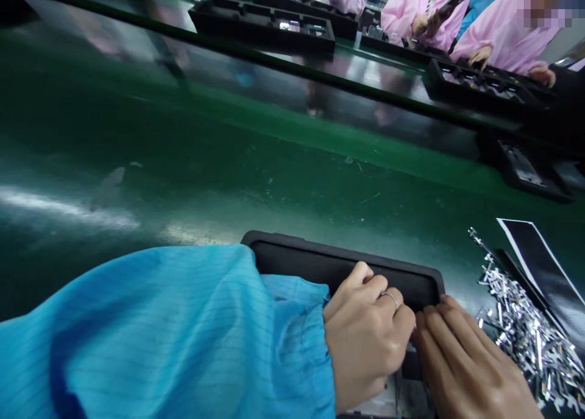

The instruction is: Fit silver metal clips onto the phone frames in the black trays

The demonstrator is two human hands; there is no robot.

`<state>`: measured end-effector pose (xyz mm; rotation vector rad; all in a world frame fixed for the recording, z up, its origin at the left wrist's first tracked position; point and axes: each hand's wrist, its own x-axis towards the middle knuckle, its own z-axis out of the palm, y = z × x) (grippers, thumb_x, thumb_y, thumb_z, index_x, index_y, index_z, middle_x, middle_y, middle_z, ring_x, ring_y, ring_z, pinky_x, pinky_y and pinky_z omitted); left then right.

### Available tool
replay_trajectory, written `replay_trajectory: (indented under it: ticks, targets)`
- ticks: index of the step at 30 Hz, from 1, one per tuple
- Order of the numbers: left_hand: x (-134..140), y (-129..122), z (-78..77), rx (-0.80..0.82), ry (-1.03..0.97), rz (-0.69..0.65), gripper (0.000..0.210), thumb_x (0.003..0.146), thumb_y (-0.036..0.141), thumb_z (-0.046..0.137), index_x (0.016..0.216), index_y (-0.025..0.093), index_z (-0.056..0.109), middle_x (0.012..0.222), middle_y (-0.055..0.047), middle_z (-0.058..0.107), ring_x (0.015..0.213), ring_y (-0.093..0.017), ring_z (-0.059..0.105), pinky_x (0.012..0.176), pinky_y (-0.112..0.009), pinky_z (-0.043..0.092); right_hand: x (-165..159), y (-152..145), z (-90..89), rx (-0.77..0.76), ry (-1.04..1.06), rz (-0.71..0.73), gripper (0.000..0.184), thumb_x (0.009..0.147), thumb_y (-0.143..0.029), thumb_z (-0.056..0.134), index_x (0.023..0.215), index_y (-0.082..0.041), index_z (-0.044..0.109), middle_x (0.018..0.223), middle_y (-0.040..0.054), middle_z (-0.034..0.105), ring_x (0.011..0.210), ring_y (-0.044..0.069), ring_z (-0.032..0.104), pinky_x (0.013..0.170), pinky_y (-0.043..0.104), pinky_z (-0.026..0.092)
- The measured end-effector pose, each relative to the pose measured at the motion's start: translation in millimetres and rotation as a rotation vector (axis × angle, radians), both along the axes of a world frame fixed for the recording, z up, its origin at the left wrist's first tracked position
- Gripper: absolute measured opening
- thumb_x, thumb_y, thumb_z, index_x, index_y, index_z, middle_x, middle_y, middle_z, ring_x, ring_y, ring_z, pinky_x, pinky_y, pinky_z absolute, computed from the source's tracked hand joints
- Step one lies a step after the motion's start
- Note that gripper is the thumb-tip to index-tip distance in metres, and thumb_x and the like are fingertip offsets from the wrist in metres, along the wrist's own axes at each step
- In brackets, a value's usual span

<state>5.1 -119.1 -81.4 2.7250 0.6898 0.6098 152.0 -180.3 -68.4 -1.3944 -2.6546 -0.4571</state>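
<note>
A black tray (338,253) with a raised rim lies in front of me, and a flat grey part (386,401) shows inside it. My left hand (370,334), in a blue sleeve with a ring on one finger, is closed over the inside of the tray. Its fingertips point down and are hidden, so what it pinches cannot be made out. Beside it, almost touching, my right hand (470,358) bends over the tray's right end. Its fingers are pressed together and curled down; their tips and whatever they grip are out of sight.
Many small shiny metal parts (539,334) lie heaped at the right, next to a black strip with white edges (543,260). Another black tray (525,163) sits farther right. Across the green table (205,157), people in pink (425,11) work near compartmented black trays (260,26).
</note>
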Motion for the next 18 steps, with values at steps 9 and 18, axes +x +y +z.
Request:
replay_trajectory:
  ticks: [9, 18]
  targets:
    - [-3, 1, 0.6, 0.035, 0.003, -0.025, 0.012, 0.073, 0.010, 0.038, 0.076, 0.012, 0.050, 0.063, -0.002, 0.045, 0.060, -0.015, 0.033, 0.063, -0.036, 0.032, 5, -13, -20.6, 0.073, 0.181, -0.076, 0.021, 0.075, -0.005, 0.040, 0.092, -0.005, 0.052, 0.088, 0.0117, 0.053, 0.088, 0.022, 0.048, 0.082, 0.042, 0.041]
    - [-7, 0, 0.2, 0.349, -0.157, -0.113, 0.028, 0.077, 0.007, 0.033, 0.061, 0.010, 0.055, 0.058, -0.005, 0.047, 0.057, -0.014, 0.031, 0.066, -0.035, 0.031, 8, -19, -22.3, 0.097, 0.266, -0.086, 0.018, 0.074, -0.007, 0.046, 0.091, -0.005, 0.052, 0.088, 0.0126, 0.054, 0.086, 0.021, 0.049, 0.078, 0.042, 0.041]
